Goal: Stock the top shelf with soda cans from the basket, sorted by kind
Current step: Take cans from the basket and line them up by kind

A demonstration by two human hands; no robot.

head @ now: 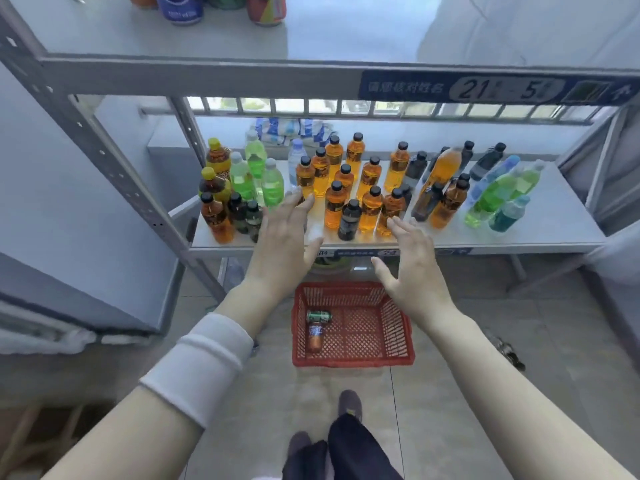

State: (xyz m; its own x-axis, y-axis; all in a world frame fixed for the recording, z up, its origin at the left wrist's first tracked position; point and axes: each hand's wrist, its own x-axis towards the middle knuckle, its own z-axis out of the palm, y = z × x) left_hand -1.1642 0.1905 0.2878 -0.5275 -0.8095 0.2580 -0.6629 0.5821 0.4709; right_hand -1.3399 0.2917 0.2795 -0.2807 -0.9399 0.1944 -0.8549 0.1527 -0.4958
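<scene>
A red plastic basket sits on the floor below me. In its left part lie a green can and an orange can. Above the basket, in front of the lower shelf, my left hand and my right hand both hover with fingers spread, holding nothing. The top shelf spans the upper frame. At its back left stand a blue can and a red-orange can, with more cans cut off by the frame edge.
The lower shelf carries several bottles of orange, green, dark and blue drinks. A blue label strip runs along the top shelf's front rail. Grey metal uprights stand at the left. My feet are on the tiled floor.
</scene>
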